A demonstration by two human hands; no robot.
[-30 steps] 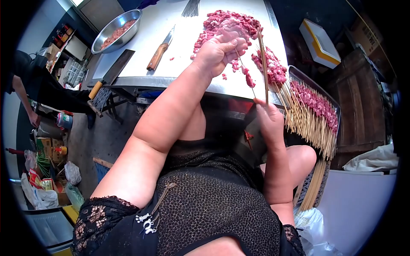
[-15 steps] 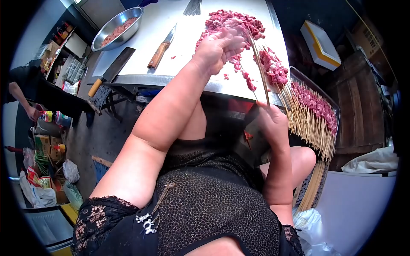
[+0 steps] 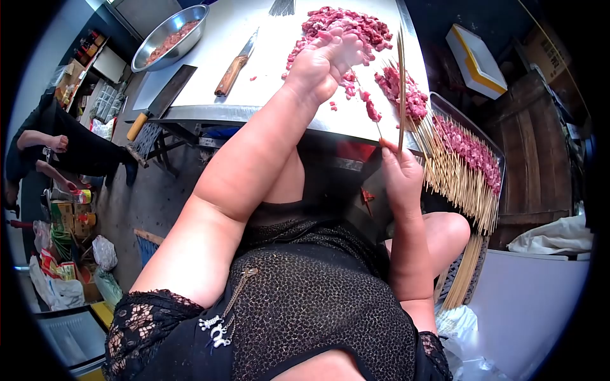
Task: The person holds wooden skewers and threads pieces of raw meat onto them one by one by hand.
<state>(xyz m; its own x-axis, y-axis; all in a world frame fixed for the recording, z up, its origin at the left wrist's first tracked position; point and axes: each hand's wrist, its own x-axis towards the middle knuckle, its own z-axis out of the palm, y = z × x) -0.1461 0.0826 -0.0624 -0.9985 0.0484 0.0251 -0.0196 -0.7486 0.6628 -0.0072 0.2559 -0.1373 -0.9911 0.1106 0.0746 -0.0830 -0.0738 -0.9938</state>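
My left hand (image 3: 327, 63) reaches over the near edge of a heap of raw diced meat (image 3: 349, 25), its fingers stretched out and slightly blurred. Whether a small piece lies against its fingertips is hard to make out. My right hand (image 3: 403, 178) is closed at the table's front edge around several bamboo skewers. Bare skewers (image 3: 401, 89) point up from it, bunched together. Another held skewer leans left, carrying threaded meat pieces (image 3: 372, 109), with its tip close to my left hand.
Finished meat skewers (image 3: 413, 98) lie on the table's right corner, and more fill a tray (image 3: 502, 155) beside it. A knife (image 3: 235, 70), a cleaver (image 3: 166, 95) and a metal bowl (image 3: 168, 41) of meat occupy the left side. Another person (image 3: 70, 136) stands at far left.
My left hand has shifted slightly up and left by the meat heap. The bare skewers in my right hand have swung more upright. The other person's arms have moved.
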